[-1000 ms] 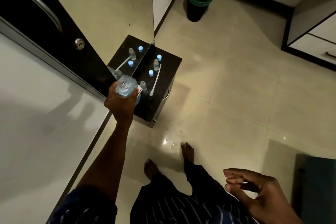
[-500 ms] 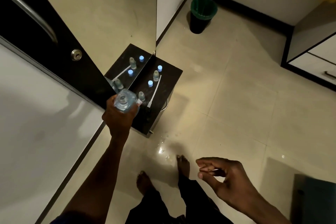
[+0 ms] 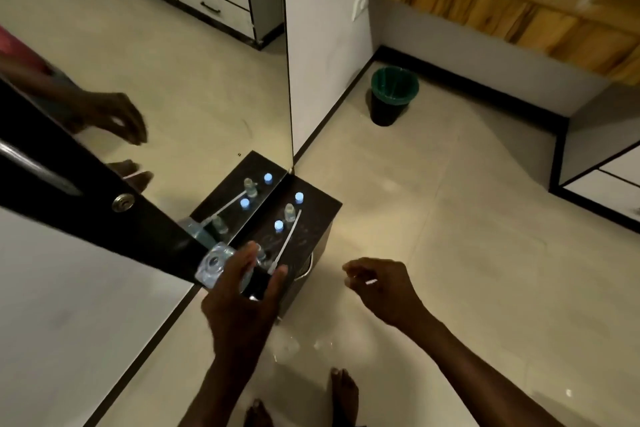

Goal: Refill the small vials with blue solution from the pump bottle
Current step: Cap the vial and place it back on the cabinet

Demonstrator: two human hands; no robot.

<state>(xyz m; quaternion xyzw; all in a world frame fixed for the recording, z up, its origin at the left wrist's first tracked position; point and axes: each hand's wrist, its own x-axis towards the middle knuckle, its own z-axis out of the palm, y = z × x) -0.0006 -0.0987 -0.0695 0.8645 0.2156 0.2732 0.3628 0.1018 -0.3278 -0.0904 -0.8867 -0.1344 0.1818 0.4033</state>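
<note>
A small black stand (image 3: 323,211) sits on the floor against a mirror. On it are two vials with glowing blue caps (image 3: 299,197) (image 3: 278,225) and an uncapped clear vial (image 3: 289,212). A white pump tube (image 3: 288,241) lies across the top. The clear bottle of blue solution (image 3: 212,265) stands at the stand's near left corner. My left hand (image 3: 242,291) hovers just right of it with fingers spread, partly hiding another vial. My right hand (image 3: 381,288) hangs to the right of the stand, fingers loosely curled, holding nothing that I can make out.
The mirror (image 3: 173,97) on the left repeats the stand, vials and a hand. A dark door panel with a lock (image 3: 122,202) runs at left. A green bin (image 3: 394,88) stands in the far corner. Wet patches (image 3: 287,347) shine on the tiles by my bare feet.
My left hand set the bottle down on the stand's near corner and spread its fingers off it. My right hand came up and forward toward the stand. The view tilted up.
</note>
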